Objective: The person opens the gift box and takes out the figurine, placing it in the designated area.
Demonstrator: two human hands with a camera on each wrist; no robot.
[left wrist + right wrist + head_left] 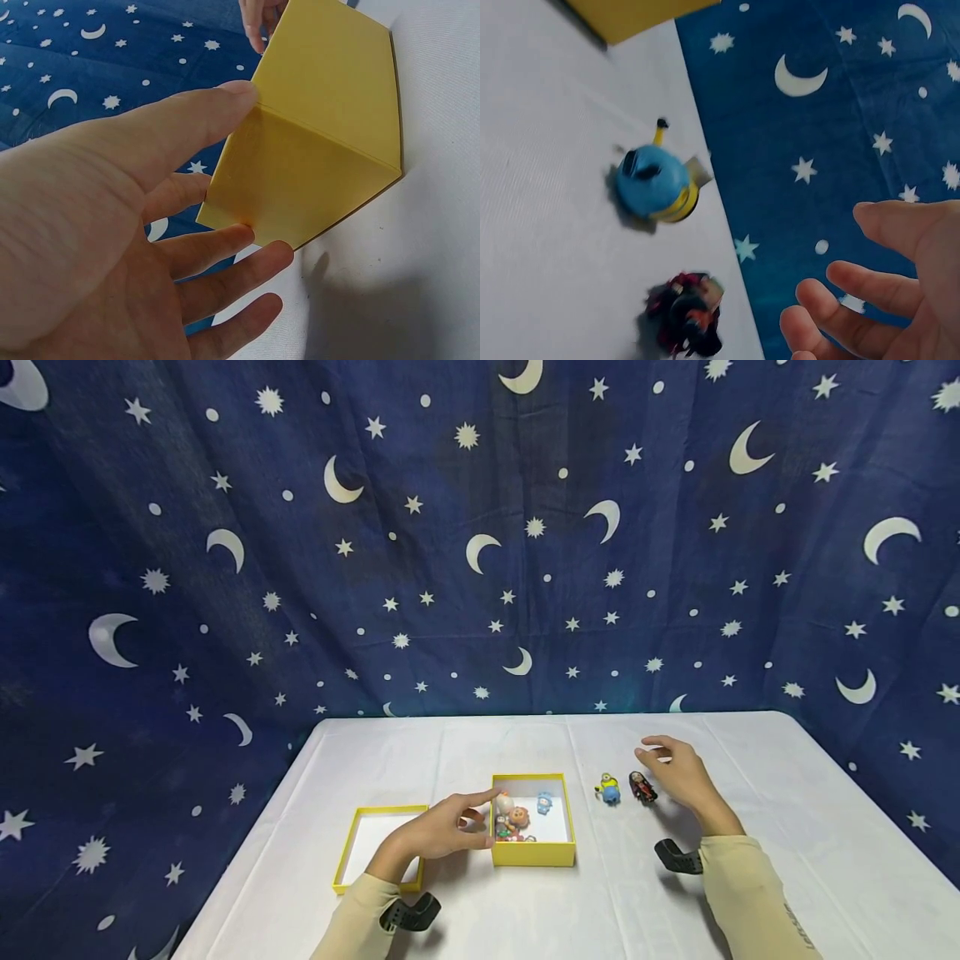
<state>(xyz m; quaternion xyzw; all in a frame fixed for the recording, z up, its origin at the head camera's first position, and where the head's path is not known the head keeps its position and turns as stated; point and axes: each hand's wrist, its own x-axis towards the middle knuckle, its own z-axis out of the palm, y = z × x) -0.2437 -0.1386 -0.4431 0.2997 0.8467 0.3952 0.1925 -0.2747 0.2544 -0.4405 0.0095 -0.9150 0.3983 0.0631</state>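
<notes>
My left hand rests against the left side of a yellow box, thumb near the front corner and straight index finger at the far rim. The left wrist view shows the thumb on the box's edge and the other fingers spread by its wall. Inside lie a small blue figure, an orange-haired figure and several other toys. My right hand hovers with nothing in it, fingers loosely bent, beside a dark-haired figurine in dark red clothing. Left of that figurine is a yellow-and-blue Minion figure.
A yellow-edged box lid lies on the white table, left of the box and partly behind the left hand. A dark blue curtain with moons and stars hangs behind the table.
</notes>
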